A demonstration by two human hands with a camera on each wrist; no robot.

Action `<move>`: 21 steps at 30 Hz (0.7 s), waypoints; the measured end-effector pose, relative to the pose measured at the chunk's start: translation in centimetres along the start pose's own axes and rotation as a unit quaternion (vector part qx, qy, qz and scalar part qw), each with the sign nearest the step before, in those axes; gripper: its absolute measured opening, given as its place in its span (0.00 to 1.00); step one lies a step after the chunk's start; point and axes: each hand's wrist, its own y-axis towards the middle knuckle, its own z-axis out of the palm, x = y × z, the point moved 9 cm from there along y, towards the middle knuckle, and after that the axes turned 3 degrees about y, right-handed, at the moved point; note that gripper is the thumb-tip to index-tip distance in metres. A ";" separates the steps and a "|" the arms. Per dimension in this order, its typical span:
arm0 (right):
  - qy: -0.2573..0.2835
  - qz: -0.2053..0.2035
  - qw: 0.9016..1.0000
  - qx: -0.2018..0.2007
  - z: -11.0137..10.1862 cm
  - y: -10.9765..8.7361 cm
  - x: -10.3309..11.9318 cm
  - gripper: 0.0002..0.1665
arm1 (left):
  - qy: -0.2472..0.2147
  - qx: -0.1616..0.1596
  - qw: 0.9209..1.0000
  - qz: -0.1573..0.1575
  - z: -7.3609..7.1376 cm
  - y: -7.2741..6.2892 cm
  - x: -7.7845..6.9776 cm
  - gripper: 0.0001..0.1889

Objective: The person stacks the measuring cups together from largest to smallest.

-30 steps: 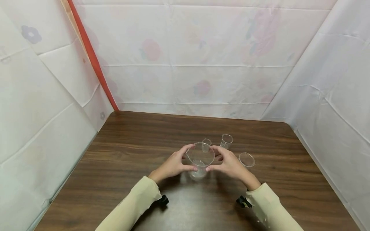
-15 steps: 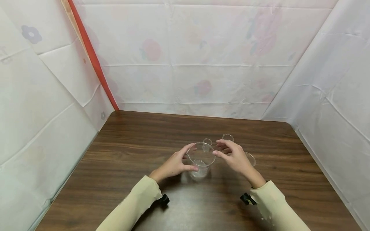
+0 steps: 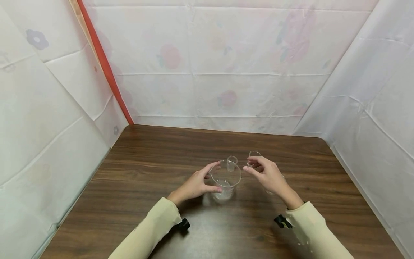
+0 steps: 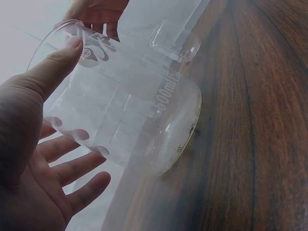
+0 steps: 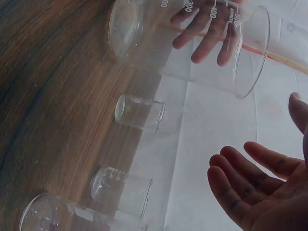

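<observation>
A large glass beaker [image 3: 224, 194], marked 500 ml in the left wrist view, stands upright on the table. My left hand [image 3: 194, 184] grips its upper part, thumb [image 4: 57, 65] on the near side and fingers round the other. To the right, my right hand [image 3: 268, 177] is apart from the large beaker and holds nothing; its fingers [image 5: 240, 168] are loosely bent in the right wrist view. Behind the large beaker is a small beaker [image 5: 138, 113]. A somewhat bigger beaker [image 5: 120, 190] stands behind my right hand, and another [image 5: 53, 214] is mostly hidden by that hand in the head view.
The brown wooden table [image 3: 145, 162] has white patterned cloth [image 3: 200, 64] hanging behind it and at both sides. A red strip [image 3: 106, 72] runs down the back left corner. Black wrist cameras stick out below both sleeves.
My right hand has let go of the large beaker and moved away to the right, now covering more of the beakers there. The left hand and large beaker have stayed put.
</observation>
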 end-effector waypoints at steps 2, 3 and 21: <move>-0.006 0.002 1.000 0.003 -0.1 0.0 -0.1 0.24 | -0.002 -0.001 1.000 0.000 0.0 0.0 0.0 0.47; -0.007 0.002 1.000 0.004 -0.2 0.0 -0.1 0.23 | -0.003 -0.001 1.000 0.001 0.0 0.0 0.0 0.47; -0.029 0.022 0.999 0.014 -0.7 -0.3 -1.2 0.22 | -0.015 0.008 1.000 0.001 0.2 -0.1 -0.2 0.47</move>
